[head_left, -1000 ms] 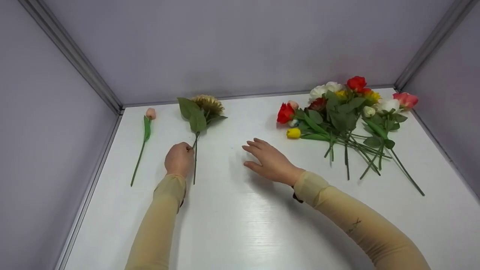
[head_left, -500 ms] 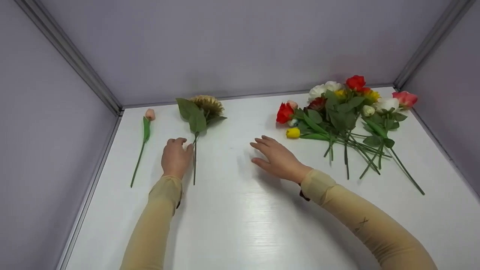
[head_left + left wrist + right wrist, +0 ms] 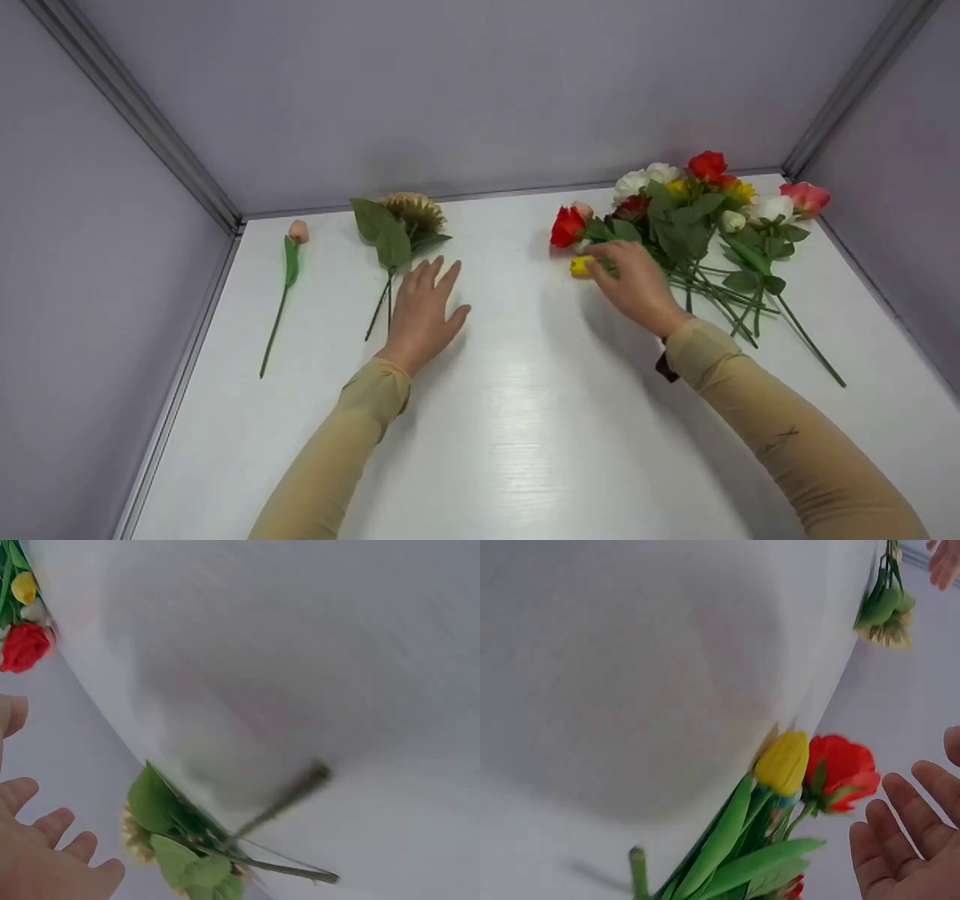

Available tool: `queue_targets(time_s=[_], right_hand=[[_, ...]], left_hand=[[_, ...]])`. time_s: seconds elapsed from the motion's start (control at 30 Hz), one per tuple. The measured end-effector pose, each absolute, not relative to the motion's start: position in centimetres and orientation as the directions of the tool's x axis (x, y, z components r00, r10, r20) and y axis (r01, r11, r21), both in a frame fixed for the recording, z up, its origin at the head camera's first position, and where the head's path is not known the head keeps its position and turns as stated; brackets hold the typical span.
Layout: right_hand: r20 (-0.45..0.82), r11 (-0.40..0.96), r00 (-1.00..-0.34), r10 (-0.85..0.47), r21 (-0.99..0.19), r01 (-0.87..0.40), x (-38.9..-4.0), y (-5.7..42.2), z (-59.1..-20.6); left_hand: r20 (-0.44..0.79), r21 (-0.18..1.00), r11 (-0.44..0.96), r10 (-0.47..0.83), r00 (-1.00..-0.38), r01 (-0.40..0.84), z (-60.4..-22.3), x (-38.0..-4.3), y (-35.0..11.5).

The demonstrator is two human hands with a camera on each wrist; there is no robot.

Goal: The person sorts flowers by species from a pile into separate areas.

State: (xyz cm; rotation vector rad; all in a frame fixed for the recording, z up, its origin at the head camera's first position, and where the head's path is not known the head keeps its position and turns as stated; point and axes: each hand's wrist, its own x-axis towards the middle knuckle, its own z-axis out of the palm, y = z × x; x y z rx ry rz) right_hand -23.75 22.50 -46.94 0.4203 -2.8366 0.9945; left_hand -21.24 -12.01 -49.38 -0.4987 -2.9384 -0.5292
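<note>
My left hand [image 3: 424, 319] has its fingers spread and holds nothing. It lies beside a beige, many-petalled flower [image 3: 414, 212] with broad green leaves, and partly covers its lower stems. Two stems [image 3: 277, 802] show under these leaves in the left wrist view. On the right, my right hand [image 3: 634, 289] hovers over the near left side of a flower pile, fingers extended and grasping nothing. Close to its fingertips are a yellow tulip [image 3: 784, 763] and a red rose [image 3: 841, 769]. The hand hides part of the tulip's leaves and stem in the head view.
A pale pink tulip [image 3: 298, 231] lies at the far left of the white table [image 3: 495, 450]. The pile at the back right also holds white blooms [image 3: 631, 186], another red flower [image 3: 707, 163] and a coral pink one [image 3: 805, 198]. Grey panels [image 3: 480, 90] border the table.
My left hand has let go of the beige flower's stem, opened and shifted right across it. My right hand has moved right, from the table's middle to over the flower pile.
</note>
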Motion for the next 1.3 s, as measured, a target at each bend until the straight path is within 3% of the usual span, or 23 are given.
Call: queue_targets(time_s=[0.17,0.37,0.73,1.03,1.3], right_hand=[[0.218,0.742,-0.972,-0.087,-0.637,-0.209,-24.1,27.4,-46.6],[0.186,0.747,-0.980,0.070,-0.661,-0.072,-23.9,33.3,-45.6],[0.065,0.740,-0.948,0.312,-0.643,0.199,-22.6,42.8,-45.8],[-0.130,0.766,-0.969,0.210,-0.594,0.246,-21.1,46.8,-46.9],[-0.279,0.725,-0.951,0.136,-0.626,0.287,-21.3,47.7,-47.3]], left_hand=[[0.129,0.242,0.836,0.475,-0.870,0.493,-48.8,-19.9,-8.5],[0.132,0.183,0.716,0.661,-0.739,0.673,-48.3,-18.0,-4.6],[0.046,0.067,0.549,0.833,-0.552,0.833,-48.2,-15.2,1.8],[-0.007,-0.009,0.466,0.885,-0.466,0.885,-48.7,-13.7,6.0],[-0.061,-0.048,0.420,0.904,-0.422,0.906,-49.3,-12.3,8.8]])
